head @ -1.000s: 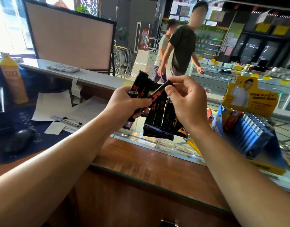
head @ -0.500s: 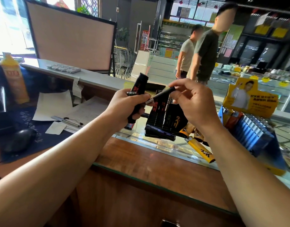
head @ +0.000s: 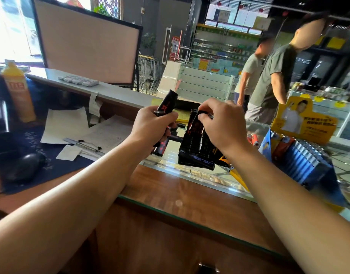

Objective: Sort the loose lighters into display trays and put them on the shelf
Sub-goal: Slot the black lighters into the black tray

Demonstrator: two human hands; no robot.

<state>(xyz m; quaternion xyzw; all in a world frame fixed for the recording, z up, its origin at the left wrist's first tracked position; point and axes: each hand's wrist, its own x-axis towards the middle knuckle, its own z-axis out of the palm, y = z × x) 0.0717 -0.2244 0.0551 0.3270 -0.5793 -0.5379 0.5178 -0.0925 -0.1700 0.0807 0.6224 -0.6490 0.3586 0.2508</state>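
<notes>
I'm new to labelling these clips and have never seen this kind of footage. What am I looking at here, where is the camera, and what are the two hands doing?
There is no machine: a person wears a wide-angle camera on the head, looking forward and down at their own bare hands over a shop counter. The left hand grips a bunch of black lighters. The right hand pinches one black lighter at the top of a black display tray standing on the glass. To the right stands a yellow display box of blue lighters. To the left lie papers, a mouse and an orange bottle.
</notes>
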